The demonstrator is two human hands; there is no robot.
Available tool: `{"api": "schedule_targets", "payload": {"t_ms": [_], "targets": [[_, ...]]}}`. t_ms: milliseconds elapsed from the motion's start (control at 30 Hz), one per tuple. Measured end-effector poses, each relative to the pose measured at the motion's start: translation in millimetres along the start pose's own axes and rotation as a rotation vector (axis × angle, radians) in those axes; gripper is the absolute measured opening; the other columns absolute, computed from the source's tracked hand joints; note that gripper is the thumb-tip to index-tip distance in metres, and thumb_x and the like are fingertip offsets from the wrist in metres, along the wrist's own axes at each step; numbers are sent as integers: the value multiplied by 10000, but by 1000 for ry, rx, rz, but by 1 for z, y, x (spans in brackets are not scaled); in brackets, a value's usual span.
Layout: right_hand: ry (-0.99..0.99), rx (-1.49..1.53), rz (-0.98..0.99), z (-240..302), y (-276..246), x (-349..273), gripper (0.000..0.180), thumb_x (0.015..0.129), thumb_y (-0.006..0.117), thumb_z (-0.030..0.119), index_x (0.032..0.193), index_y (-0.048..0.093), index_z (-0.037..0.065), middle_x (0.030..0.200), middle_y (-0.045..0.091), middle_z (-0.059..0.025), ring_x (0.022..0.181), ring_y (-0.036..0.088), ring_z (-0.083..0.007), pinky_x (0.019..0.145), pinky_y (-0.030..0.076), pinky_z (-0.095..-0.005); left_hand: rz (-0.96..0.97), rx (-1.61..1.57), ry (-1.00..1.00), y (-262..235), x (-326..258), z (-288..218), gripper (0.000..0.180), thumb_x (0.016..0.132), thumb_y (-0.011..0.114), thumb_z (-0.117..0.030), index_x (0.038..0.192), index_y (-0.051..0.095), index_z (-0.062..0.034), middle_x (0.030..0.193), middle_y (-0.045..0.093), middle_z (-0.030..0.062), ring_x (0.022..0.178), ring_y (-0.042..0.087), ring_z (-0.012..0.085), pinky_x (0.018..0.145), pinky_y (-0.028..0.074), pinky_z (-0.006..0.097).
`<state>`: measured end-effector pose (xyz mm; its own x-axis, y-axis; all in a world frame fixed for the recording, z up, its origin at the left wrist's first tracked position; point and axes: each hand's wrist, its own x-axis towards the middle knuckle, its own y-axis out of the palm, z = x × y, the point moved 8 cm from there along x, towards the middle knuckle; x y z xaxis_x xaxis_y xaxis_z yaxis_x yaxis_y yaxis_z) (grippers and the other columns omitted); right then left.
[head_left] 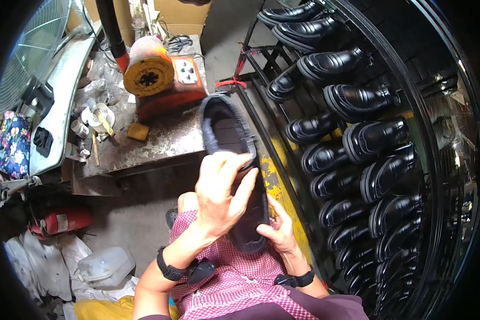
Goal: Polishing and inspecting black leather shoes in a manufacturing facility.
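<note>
In front of my lap is a black shoe sole (pixel 249 226), tilted, its hollow inner side with a raised rim facing up. Its far end is smeared by motion. My right hand (pixel 280 230) grips the near end, thumb on top and the other fingers partly hidden behind it. Across the middle lies my left hand (pixel 224 193), fingers bent and fingertips at the rim, closed on the sole. The part of the sole under that hand is hidden.
On the right, a black metal rack (pixel 282 154) carries many shiny black shoes (pixel 352 101). Ahead left, a worn workbench (pixel 170 146) bears an orange machine (pixel 149 80), a yellow block (pixel 138 132) and a white pot (pixel 102 118). A red cylinder (pixel 66 220) and plastic jug (pixel 106 265) lie lower left.
</note>
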<state>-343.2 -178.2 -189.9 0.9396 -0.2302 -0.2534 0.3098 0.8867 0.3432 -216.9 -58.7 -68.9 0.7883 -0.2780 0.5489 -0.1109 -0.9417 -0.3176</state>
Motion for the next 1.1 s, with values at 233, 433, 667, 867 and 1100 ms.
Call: {"api": "schedule_targets", "payload": {"t_ms": [233, 433, 667, 867, 1100], "targets": [[-295, -157, -305, 20, -68, 71, 569, 754, 653, 53, 1231, 389, -110, 1195, 494, -160, 1088, 486, -201, 947, 376, -311, 265, -218, 0, 44, -37, 32, 411, 748, 607, -57, 1145, 520, 3, 1006, 576, 167, 913, 571, 283, 807, 455, 345], [-450, -208, -466, 36, -102, 198, 642, 741, 694, 64, 1247, 354, -136, 1278, 421, -211, 1173, 423, -237, 994, 327, -318, 379, -132, 69, 85, -93, 54, 234, 712, 618, -71, 942, 644, -42, 602, 557, 54, 531, 522, 200, 489, 391, 309], [-427, -230, -683, 35, -112, 343, 588, 736, 712, 176, 1169, 457, -129, 1155, 529, -151, 1057, 495, -193, 935, 358, -287, 351, -154, 108, 90, -93, 68, 212, 668, 622, -24, 879, 640, -13, 586, 542, 72, 520, 535, 213, 503, 425, 322], [-643, -82, -804, 46, -110, 420, 464, 773, 676, 176, 1144, 493, -35, 1076, 571, -116, 968, 524, -189, 888, 388, -309, 324, -155, 83, 92, -89, 83, 222, 647, 629, -17, 868, 648, -12, 616, 556, 54, 563, 558, 183, 542, 442, 275], [-111, 60, -597, 28, -140, 484, 317, 786, 650, 334, 852, 547, 42, 651, 536, -35, 342, 289, -51, 325, 232, -216, 332, -169, -35, 87, -69, 85, 191, 686, 607, -55, 875, 624, -29, 705, 585, 87, 658, 565, 260, 609, 444, 322]]}}
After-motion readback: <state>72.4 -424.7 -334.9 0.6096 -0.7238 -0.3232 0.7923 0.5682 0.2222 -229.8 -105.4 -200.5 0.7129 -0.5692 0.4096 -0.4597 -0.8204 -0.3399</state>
